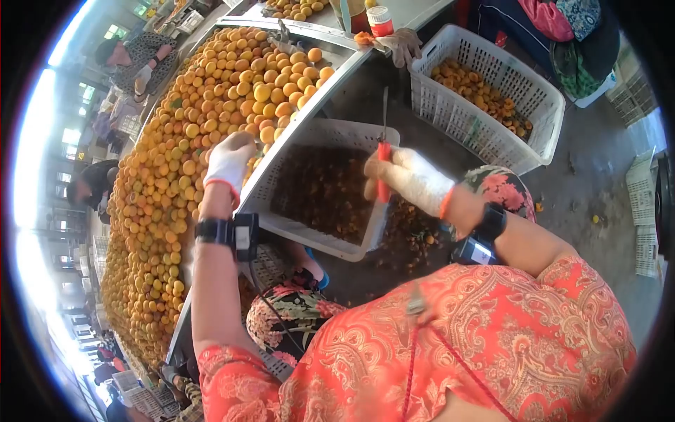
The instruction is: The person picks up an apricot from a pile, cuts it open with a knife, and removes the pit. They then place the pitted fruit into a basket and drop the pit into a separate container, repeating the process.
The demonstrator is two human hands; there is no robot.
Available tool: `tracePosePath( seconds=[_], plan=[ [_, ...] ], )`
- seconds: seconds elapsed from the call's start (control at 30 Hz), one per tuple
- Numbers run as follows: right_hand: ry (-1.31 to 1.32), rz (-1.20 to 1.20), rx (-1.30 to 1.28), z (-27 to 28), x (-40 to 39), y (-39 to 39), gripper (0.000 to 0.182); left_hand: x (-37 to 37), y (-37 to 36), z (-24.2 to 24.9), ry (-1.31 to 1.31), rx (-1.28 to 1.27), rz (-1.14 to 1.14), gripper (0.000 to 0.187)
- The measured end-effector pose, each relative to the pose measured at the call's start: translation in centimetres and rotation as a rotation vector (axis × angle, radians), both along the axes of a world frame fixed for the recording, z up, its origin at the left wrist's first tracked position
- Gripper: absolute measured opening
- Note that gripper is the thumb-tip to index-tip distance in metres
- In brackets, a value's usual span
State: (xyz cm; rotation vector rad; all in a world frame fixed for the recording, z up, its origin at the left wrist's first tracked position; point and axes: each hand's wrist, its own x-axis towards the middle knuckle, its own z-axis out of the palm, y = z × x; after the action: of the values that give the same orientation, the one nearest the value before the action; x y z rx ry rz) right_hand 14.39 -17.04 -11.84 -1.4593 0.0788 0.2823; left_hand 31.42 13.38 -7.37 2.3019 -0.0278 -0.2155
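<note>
My left hand (233,160), in a white glove with an orange cuff, is at the near edge of a heap of apricots (169,169) on a metal-edged table. Its fingers curl inward among the fruit, and whatever they hold is hidden. In my gloved right hand (411,177) is a knife with a red handle (384,172), its thin blade pointing up and away from me. Between and below my hands stands a white plastic crate (316,247) with dark pits and scraps in it.
At the right, another white crate (485,133) holds halved apricots (485,95). A white jar with a red label (380,21) and a grey glove (402,46) lie at the table corner. Scraps (415,235) litter the floor. Other people (144,60) sit across the table.
</note>
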Motion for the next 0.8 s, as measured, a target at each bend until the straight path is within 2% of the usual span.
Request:
tracePosePath(
  seconds=[0.07,0.1,0.13,0.2,0.27,0.33,0.37,0.43,0.53,0.6,0.67,0.73,0.8],
  plan=[
    [0.090,0.050,0.010,0.4,0.1,-0.1,0.029,3.1,-0.7,-2.5,-0.136,0.149,-0.047,0.035],
    [0.105,0.059,0.024,0.6,0.0,-0.2,0.027,3.6,-1.4,-2.1,-0.088,0.215,-0.025,0.039],
    [0.131,0.043,0.082,0.3,0.1,-0.2,0.026,5.0,-1.3,-2.7,-0.095,0.212,-0.033,0.039],
    [0.186,0.024,0.118,0.4,0.3,-0.5,0.024,7.3,-1.6,-3.7,-0.302,0.114,-0.048,0.042],
    [0.214,0.014,0.128,0.5,0.6,-0.9,0.024,8.6,-1.9,-4.0,-0.294,0.031,-0.047,0.048],
    [0.302,0.004,0.159,0.8,0.8,-1.1,0.024,9.6,-2.9,-3.5,-0.380,0.390,-0.085,0.057],
    [0.310,0.017,0.141,0.5,0.8,-1.2,0.023,10.1,-3.2,-3.9,-0.347,0.393,-0.065,0.060],
    [0.302,0.069,0.108,-0.2,0.8,-1.9,0.025,10.7,-3.7,-4.4,-0.449,0.514,-0.119,0.065],
    [0.276,0.062,0.055,-0.7,0.9,-2.6,0.029,14.1,-3.8,-7.5,-0.475,0.646,-0.104,0.069],
    [0.322,0.021,0.061,-1.1,0.9,-2.9,0.031,14.7,-3.9,-8.1,-0.464,0.721,-0.212,0.066],
    [0.332,0.021,0.044,-3.0,1.0,-3.1,0.032,13.4,-5.9,-5.2,-0.337,0.815,-0.270,0.048],
    [0.297,0.006,0.098,-2.8,0.8,-3.0,0.033,13.6,-5.7,-6.2,-0.376,0.931,-0.347,0.035],
    [0.268,0.012,0.052,-2.5,0.8,-3.3,0.031,11.9,-6.6,-4.7,-0.374,0.930,-0.298,0.041]
  ],
)
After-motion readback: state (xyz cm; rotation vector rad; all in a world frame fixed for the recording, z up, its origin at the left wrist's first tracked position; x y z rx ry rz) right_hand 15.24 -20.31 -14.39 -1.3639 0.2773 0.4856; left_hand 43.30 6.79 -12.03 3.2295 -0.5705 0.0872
